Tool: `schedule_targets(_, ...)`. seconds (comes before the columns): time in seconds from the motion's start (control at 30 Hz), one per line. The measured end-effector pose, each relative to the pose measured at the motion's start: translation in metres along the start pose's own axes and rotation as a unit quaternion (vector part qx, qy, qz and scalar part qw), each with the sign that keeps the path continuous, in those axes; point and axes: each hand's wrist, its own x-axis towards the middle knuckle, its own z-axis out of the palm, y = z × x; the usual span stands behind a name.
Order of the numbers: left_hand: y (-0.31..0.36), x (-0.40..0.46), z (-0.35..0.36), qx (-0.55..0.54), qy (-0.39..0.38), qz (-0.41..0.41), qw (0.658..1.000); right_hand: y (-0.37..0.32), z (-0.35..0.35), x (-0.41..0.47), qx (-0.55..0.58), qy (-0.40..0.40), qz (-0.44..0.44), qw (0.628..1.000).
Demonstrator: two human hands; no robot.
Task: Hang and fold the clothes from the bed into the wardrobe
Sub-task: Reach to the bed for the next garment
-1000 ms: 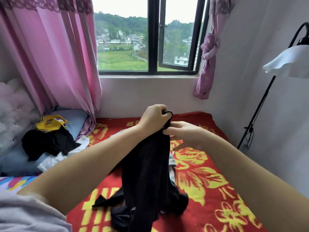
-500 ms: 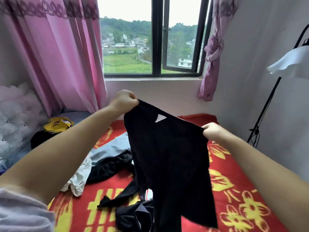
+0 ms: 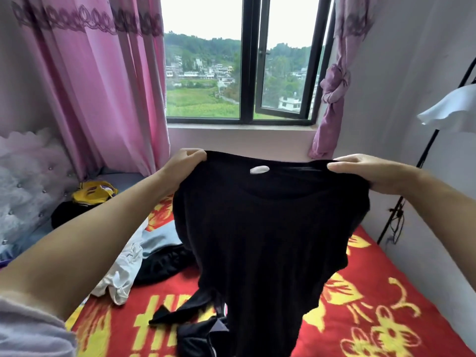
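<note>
Both hands hold a black top (image 3: 265,228) up over the bed (image 3: 373,305): the left hand (image 3: 186,163) has its fingers curled round one shoulder of the garment, and the right hand (image 3: 371,173) pinches the other shoulder, thumb toward the camera and fingers behind the cloth. They are set wide apart, so the neckline is stretched nearly level between them. That spread looks deliberate; it opens the garment flat so its shape and its front and back can be read before it is hung or folded.

Beneath it, the bed, covered in a red blanket with yellow flowers, fills the lower half of the view. The top hangs free from the two grips, its hem reaching down to the blanket's near end, where it meets a dark bundle of clothes (image 3: 195,328). To the left lies a heap of garments (image 3: 144,256), white, pale blue and black, waiting their turn. Farther left, near the padded headboard (image 3: 28,181), sits a yellow item (image 3: 92,191) on more dark cloth.

Smallest, a white label (image 3: 259,170) shows just below the neckline, which suggests the inside of the back faces the camera. No wardrobe is in view.
</note>
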Motion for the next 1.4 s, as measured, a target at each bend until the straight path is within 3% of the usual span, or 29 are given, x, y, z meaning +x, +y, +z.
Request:
schedule_targets(0.2, 0.002, 0.008, -0.028, 0.043, -0.167, -0.080, 0.982, 0.018, -0.006, -0.012, 0.059, -0.019, -0.002, 0.998)
schedule_targets(0.37, -0.004, 0.017, -0.047, -0.010, -0.232, -0.091, 0.968, 0.017, -0.005, -0.018, 0.102, -0.116, 0.021, 0.988)
schedule_targets(0.5, -0.002, 0.015, -0.054, -0.058, -0.237, -0.105, 0.964, 0.014, 0.009, -0.011, 0.117, 0.020, 0.026, 0.993)
schedule_targets(0.63, 0.015, 0.007, -0.013, -0.076, -0.162, -0.139, 0.974, 0.002, 0.039, 0.010, -0.041, 0.201, 0.032, 0.978)
schedule_targets(0.73, 0.034, -0.008, 0.037, -0.118, -0.148, -0.164, 0.968, -0.013, 0.067, 0.020, -0.117, 0.255, 0.027, 0.959)
schedule_targets(0.9, 0.057, -0.028, 0.105, -0.189, -0.193, -0.153, 0.951, -0.037, 0.124, 0.028, -0.122, 0.211, -0.035, 0.969)
schedule_targets(1.0, 0.063, -0.030, 0.113, -0.208, -0.191, -0.139, 0.949, -0.040, 0.133, 0.019, -0.019, 0.144, -0.051, 0.988)
schedule_targets(1.1, 0.063, -0.030, 0.105, -0.235, -0.195, -0.129, 0.943, -0.036, 0.123, 0.004, -0.123, 0.093, -0.065, 0.986)
schedule_targets(1.13, 0.061, -0.030, 0.105, -0.183, -0.193, -0.090, 0.960, -0.034, 0.120, 0.001, -0.152, 0.103, -0.072, 0.980)
schedule_targets(1.2, 0.053, -0.029, 0.106, 0.076, -0.141, 0.069, 0.985, -0.033, 0.115, -0.002, -0.145, 0.130, -0.083, 0.977)
schedule_targets(1.27, 0.051, -0.025, 0.108, 0.329, -0.089, 0.244, 0.908, -0.035, 0.111, -0.004, -0.139, 0.128, -0.105, 0.976)
schedule_targets(1.3, 0.055, -0.024, 0.109, 0.384, -0.102, 0.294, 0.869, -0.036, 0.108, -0.006, -0.155, 0.117, -0.122, 0.973)
schedule_targets(1.33, 0.060, -0.021, 0.110, 0.394, -0.140, 0.313, 0.853, -0.035, 0.106, -0.008, -0.172, 0.107, -0.140, 0.969)
schedule_targets(1.4, 0.071, -0.012, 0.113, 0.334, -0.234, 0.259, 0.876, -0.032, 0.101, -0.011, -0.194, 0.116, -0.153, 0.962)
